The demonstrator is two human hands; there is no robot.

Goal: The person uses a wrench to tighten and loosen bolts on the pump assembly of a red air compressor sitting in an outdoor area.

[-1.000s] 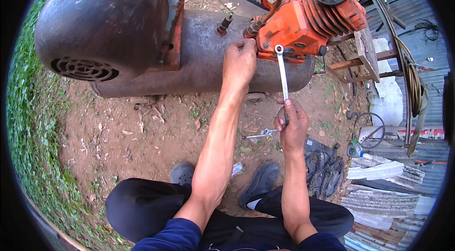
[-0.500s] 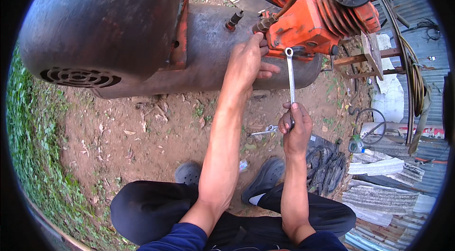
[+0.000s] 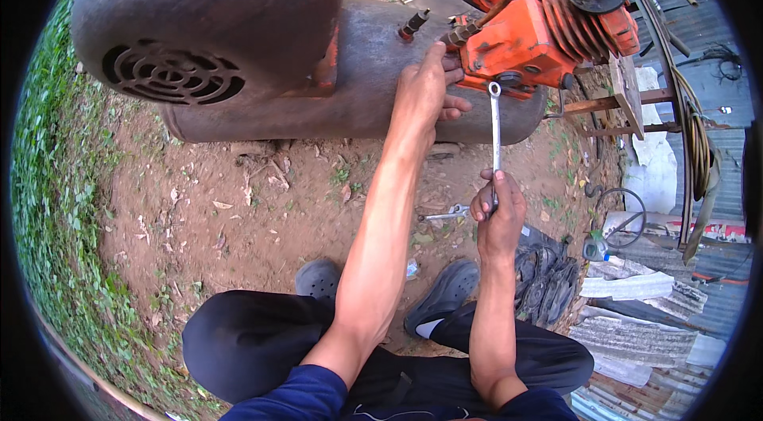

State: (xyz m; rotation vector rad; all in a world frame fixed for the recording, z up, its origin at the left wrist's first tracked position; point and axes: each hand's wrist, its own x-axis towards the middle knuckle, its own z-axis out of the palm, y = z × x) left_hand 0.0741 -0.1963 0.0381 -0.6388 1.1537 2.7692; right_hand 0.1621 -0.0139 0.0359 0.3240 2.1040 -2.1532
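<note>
1 wrench [image 3: 497,131] points ring end up, R of frame ctr, its lower part gripped in the R hand [image 3: 501,210], fingers curled. L hand [image 3: 425,95], fingers part-spread, is by the orange pump [image 3: 517,40], upper ctr; can't tell if it grips anything.

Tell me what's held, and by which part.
The right hand holds a wrench by its lower end; whether the left hand grips anything cannot be told.
</note>
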